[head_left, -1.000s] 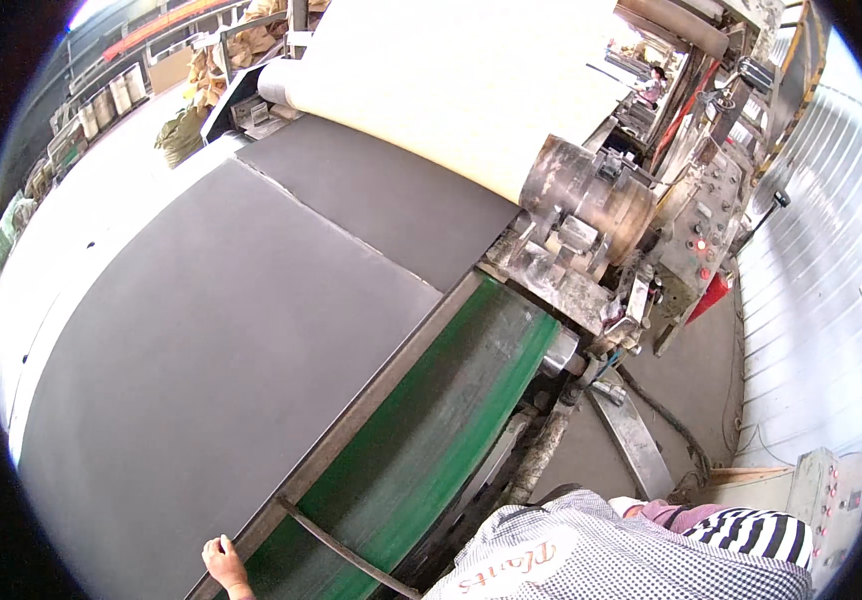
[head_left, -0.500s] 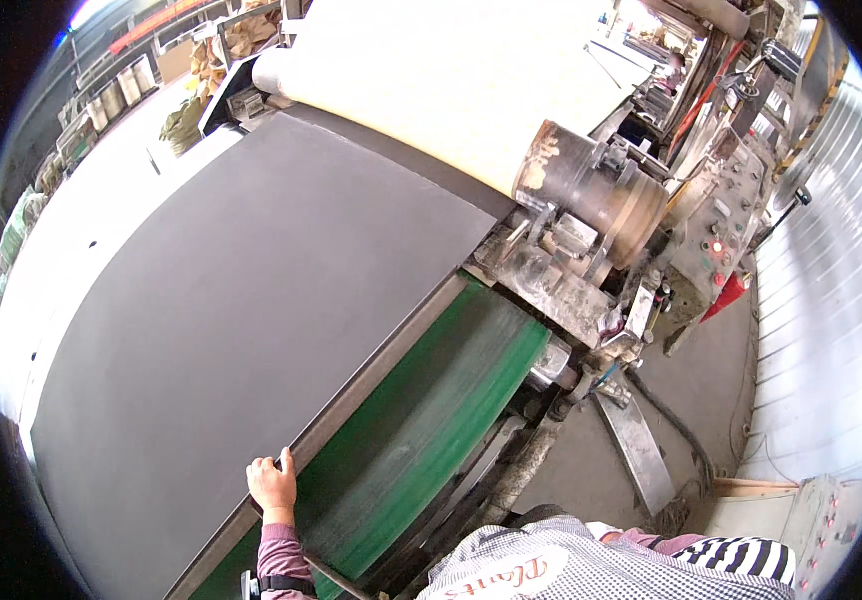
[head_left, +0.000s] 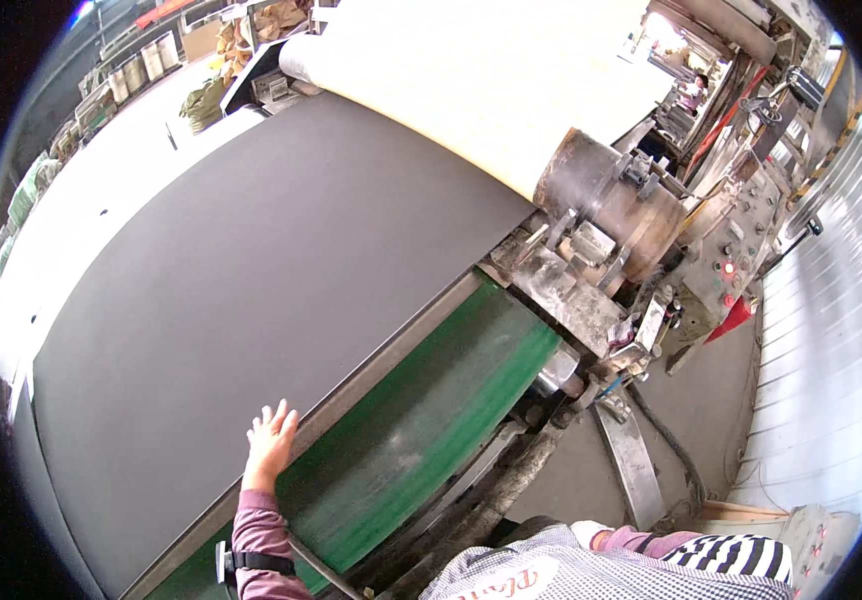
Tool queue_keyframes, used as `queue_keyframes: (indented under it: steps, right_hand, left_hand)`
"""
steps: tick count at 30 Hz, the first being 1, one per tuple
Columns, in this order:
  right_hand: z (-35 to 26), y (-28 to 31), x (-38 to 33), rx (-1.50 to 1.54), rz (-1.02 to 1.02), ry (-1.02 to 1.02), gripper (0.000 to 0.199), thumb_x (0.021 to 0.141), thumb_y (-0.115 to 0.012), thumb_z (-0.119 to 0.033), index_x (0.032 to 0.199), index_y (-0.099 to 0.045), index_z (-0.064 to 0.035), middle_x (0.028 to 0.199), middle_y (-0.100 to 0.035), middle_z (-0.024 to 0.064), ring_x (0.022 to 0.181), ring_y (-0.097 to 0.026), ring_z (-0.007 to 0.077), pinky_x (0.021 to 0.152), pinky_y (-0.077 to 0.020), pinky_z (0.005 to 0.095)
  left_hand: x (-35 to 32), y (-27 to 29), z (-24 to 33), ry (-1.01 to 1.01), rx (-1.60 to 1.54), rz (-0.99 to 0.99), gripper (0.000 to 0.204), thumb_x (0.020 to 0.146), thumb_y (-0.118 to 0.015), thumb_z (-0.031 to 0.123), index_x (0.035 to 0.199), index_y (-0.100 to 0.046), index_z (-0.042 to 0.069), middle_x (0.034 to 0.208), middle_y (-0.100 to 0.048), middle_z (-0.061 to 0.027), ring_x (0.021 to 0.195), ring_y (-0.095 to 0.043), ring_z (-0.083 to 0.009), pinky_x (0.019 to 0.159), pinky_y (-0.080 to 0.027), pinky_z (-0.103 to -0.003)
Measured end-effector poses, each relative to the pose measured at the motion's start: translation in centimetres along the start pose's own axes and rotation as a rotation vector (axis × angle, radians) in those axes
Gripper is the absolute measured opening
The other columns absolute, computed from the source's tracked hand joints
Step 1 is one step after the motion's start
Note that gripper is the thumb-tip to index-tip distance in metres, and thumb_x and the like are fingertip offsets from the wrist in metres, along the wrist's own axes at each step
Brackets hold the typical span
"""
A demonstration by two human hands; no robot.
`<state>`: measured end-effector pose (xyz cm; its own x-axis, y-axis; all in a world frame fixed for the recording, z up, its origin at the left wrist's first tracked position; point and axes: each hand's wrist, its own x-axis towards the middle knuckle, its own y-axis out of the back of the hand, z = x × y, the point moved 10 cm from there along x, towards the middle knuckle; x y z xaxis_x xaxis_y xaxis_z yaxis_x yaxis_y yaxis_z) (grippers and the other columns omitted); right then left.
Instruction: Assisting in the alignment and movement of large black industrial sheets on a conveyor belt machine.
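The left hand (head_left: pixel 271 438) is further up than half a second ago, fingers (head_left: pixel 281 412) now spread flat at the near edge of the dark grey sheet (head_left: pixel 251 290), gripping nothing — so contact with the sheet looks made. Just beside that edge runs the green belt (head_left: pixel 421 420). The right hand is out of view. No containers show near the sheet. Beyond the sheet sits the rusty roller (head_left: pixel 606 200).

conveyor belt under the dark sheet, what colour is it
Green; the conveyor belt shows best in the head view, right of the left hand.
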<state>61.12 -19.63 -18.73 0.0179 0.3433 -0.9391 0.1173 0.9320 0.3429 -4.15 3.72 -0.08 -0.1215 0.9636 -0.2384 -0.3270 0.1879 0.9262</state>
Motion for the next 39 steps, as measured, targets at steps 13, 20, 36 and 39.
queue_keyframes:
  steps: [13, 20, 36, 39]
  right_hand:
    - [3.3, -18.2, -9.2, -0.063, -0.068, -0.220, 0.042, 0.084, -0.047, -0.034, 0.107, -0.067, -0.0049, 0.114, -0.061, 0.0209, 0.109, -0.058, 0.0357, 0.092, -0.0454, 0.0431]
    - [5.1, -20.7, -10.5, 0.064, 0.088, -0.232, 0.043, 0.078, -0.049, -0.037, 0.099, -0.069, -0.0056, 0.107, -0.063, 0.0212, 0.102, -0.060, 0.0376, 0.088, -0.0469, 0.0447]
    - [-11.0, -24.1, -10.6, 0.162, 0.577, 0.236, 0.017, 0.070, -0.060, -0.024, 0.069, -0.066, -0.0080, 0.079, -0.066, 0.0158, 0.078, -0.064, 0.0364, 0.068, -0.0511, 0.0475]
    - [-11.5, -25.4, -12.1, -0.091, 0.654, 0.206, 0.012, 0.066, -0.064, -0.020, 0.069, -0.066, -0.0092, 0.077, -0.065, 0.0149, 0.075, -0.064, 0.0351, 0.065, -0.0509, 0.0472]
  left_hand:
    - [-23.4, -1.0, -35.2, 0.126, 0.414, -0.201, 0.047, 0.090, -0.046, 0.007, 0.135, -0.036, 0.010, 0.149, -0.029, -0.0092, 0.121, -0.038, -0.0545, 0.095, -0.043, -0.054]
    - [-18.4, -1.3, -25.3, 0.078, 0.396, -0.077, 0.038, 0.095, -0.039, 0.024, 0.132, -0.044, 0.014, 0.142, -0.038, -0.0151, 0.124, -0.039, -0.0463, 0.096, -0.040, -0.057]
    - [-2.9, -1.8, -8.0, -0.206, 0.275, 0.195, 0.062, 0.095, -0.030, 0.052, 0.114, -0.058, 0.000, 0.110, -0.059, -0.0246, 0.102, -0.057, -0.0406, 0.085, -0.047, -0.047]
    - [-6.2, -1.2, -11.2, 0.003, 0.536, 0.292, 0.039, 0.096, -0.039, 0.041, 0.110, -0.062, 0.013, 0.099, -0.060, -0.0215, 0.088, -0.060, -0.0349, 0.074, -0.050, -0.044]
